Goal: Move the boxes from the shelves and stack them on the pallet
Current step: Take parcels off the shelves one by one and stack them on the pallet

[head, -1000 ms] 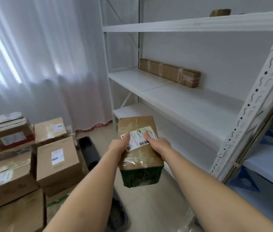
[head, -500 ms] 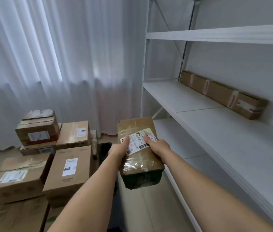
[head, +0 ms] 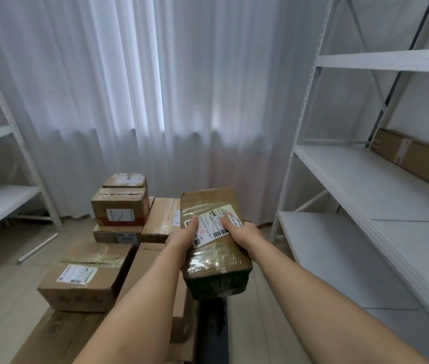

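Parcel: a taped brown box (head: 214, 237) with a white shipping label on top and a dark green near end, held up at centre frame, over the right edge of the stacked cartons.
Left hand: the left hand (head: 185, 236) clasps the parcel's left edge, thumb laid across the label.
Right hand: the right hand (head: 242, 231) holds the right edge the same way, thumb on the label; fingers underneath are hidden.
Change: a second ago the white shelving filled the right and middle of the view; now it has slid to the right edge and the pile of boxes (head: 118, 232) sits lower left to centre, straight ahead. The grip on the parcel looks unchanged.
Meaning: the person has turned away from the shelves (head: 371, 179) toward the stack, so the carry seems nearly over and setting down comes next.
Left behind: one long box (head: 418, 160) remains on the right-hand shelf.
Pallet: hidden beneath the cartons; I cannot make it out.
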